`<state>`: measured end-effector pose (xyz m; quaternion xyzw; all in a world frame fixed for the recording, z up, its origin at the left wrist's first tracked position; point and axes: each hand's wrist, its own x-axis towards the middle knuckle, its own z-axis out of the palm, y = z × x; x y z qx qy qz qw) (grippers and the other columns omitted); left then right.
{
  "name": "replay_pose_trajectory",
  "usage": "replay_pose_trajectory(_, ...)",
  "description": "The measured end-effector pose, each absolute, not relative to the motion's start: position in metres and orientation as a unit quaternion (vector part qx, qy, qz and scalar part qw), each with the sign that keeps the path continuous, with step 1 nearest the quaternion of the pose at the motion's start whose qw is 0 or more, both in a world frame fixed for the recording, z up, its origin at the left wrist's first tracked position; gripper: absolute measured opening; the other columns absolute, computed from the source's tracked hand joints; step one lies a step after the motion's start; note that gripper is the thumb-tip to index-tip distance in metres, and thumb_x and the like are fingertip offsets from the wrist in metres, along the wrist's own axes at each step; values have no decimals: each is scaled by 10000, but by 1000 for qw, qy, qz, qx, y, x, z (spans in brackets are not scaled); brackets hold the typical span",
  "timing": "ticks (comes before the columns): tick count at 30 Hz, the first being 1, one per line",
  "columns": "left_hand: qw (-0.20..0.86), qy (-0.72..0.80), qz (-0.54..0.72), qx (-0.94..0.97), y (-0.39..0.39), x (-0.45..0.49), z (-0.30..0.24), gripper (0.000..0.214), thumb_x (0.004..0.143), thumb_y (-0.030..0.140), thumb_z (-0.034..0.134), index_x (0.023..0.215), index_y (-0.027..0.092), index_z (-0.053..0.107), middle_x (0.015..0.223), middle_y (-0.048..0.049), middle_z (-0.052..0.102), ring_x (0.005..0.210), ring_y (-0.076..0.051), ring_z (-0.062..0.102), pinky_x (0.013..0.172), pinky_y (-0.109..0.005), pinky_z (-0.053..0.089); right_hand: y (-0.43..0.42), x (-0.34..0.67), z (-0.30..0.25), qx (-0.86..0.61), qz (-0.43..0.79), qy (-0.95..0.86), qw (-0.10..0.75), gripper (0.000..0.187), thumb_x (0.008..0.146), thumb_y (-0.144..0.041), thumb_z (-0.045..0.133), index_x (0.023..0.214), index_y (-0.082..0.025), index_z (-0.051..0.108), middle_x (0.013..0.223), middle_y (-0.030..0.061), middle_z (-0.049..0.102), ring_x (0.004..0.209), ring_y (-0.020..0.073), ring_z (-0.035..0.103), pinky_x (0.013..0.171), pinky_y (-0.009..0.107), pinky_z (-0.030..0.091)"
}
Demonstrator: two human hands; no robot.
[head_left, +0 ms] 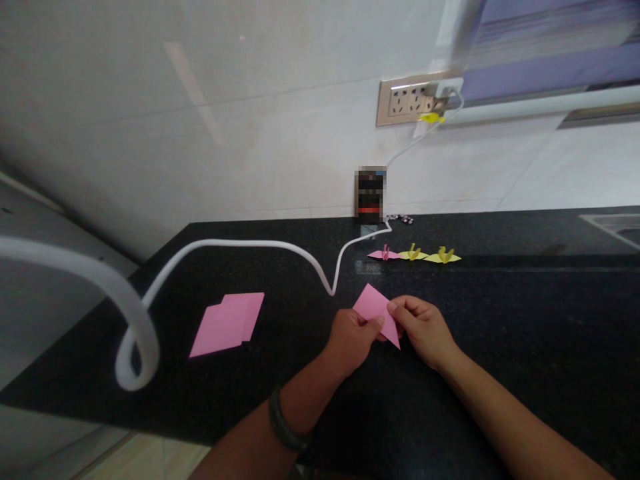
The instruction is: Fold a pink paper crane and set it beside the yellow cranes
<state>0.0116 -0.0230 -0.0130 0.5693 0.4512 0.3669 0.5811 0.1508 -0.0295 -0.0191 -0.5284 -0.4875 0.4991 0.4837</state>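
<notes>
Between my two hands is a sheet of pink origami paper (373, 301), tilted so that one corner points up and another points down to the right. My left hand (354, 339) pinches its lower left side, thumb on top. At the right edge, my right hand (423, 327) grips the paper between thumb and fingers. Some fingertips are hidden behind the sheet. Further left, pink paper squares (227, 323) lie overlapping on the dark counter. Beyond my hands stand a pink paper crane (385, 254) and two yellow paper cranes (443, 256) in a row.
A thick white cable (260, 244) loops over the black countertop (290, 373) from the left. Against the tiled wall leans a dark, blurred-out device (370, 195). Above it is a socket panel (405, 100) with a plugged-in charger. A metal rim (613, 227) shows at the far right.
</notes>
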Motion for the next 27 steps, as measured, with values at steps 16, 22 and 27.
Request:
replay_pose_trajectory(16, 534, 488, 392, 569, -19, 10, -24, 307, 693, 383, 494, 629, 122, 643, 603, -65, 626, 559, -159, 552, 545, -239, 388, -30, 147, -24, -549, 496, -485, 466, 181, 708, -313, 508, 594, -172, 495, 434, -49, 457, 352, 65, 362, 357, 187, 263)
replay_pose_trajectory(22, 510, 495, 394, 582, -18, 10, -24, 323, 700, 385, 477, 628, 116, 641, 598, -63, 622, 543, -150, 541, 511, -229, 370, -31, 145, -26, -560, 495, -485, 453, 143, 687, -255, 501, 571, -179, 468, 417, -61, 425, 334, 59, 345, 344, 185, 248)
replay_pose_trajectory(27, 481, 526, 402, 574, -16, 9, -23, 342, 687, 402, 484, 583, 115, 637, 531, -47, 597, 490, -132, 508, 487, -225, 349, -31, 144, -27, -558, 517, -483, 434, 136, 674, -253, 506, 569, -180, 460, 429, -64, 418, 318, 52, 329, 323, 181, 236)
